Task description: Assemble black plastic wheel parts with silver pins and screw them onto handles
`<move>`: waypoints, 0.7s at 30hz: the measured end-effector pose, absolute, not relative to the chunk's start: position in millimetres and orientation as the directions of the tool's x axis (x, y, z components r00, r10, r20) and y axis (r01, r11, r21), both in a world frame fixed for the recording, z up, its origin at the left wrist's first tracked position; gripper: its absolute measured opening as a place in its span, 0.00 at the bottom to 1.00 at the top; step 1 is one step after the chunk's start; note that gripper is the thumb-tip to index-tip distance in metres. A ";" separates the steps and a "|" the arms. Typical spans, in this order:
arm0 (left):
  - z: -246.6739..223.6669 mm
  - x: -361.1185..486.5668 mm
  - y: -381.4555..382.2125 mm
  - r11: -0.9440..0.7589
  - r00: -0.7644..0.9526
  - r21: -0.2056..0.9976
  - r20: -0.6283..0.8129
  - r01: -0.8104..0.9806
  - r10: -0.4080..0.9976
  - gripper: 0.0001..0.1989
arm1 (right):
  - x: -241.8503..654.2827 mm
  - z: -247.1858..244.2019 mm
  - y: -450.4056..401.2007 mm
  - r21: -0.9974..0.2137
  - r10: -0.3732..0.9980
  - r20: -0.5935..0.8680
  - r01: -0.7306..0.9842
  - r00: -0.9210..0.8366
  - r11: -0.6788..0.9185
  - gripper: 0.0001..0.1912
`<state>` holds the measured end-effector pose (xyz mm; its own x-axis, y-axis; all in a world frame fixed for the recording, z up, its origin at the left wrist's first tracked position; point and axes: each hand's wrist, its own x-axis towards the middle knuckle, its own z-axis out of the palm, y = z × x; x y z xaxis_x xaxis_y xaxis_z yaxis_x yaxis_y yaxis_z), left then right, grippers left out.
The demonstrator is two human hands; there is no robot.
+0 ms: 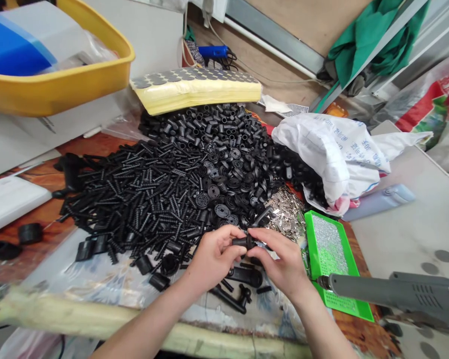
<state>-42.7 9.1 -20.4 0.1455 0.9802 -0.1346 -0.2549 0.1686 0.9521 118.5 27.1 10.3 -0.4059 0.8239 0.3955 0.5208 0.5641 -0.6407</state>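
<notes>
My left hand (217, 254) and my right hand (279, 257) meet at the front of the pile, both closed on one small black plastic part (244, 242) between the fingertips. Its right end is partly hidden by my right fingers. Just beneath my hands lie a black handle-like piece (247, 275) and a longer black piece with a knobbed end (232, 301). Behind them spreads a heap of black ribbed rods (149, 179), round discs (222, 210) and short tubes (224, 119). Small silver metal pieces (289, 212) are heaped to the right.
A green tray (359, 304) of tiny silver parts sits at the right, with a grey power screwdriver (381, 289) reaching over it. A white bag (329, 149) slumps behind. At the back stand a yellow sticker stack (198, 94) and a yellow basin (60, 89).
</notes>
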 end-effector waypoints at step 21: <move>-26.2 -45.4 6.5 0.238 0.156 0.933 -0.201 -0.271 0.967 0.09 | 115.8 -2.4 28.5 -0.727 0.829 0.393 0.418 -0.397 0.545 0.13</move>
<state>-45.4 6.5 -26.2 0.1558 0.9670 -0.2015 -0.2714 0.2380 0.9326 115.8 28.5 -2.4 -0.3975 0.8292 0.3930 0.4175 0.5448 -0.7272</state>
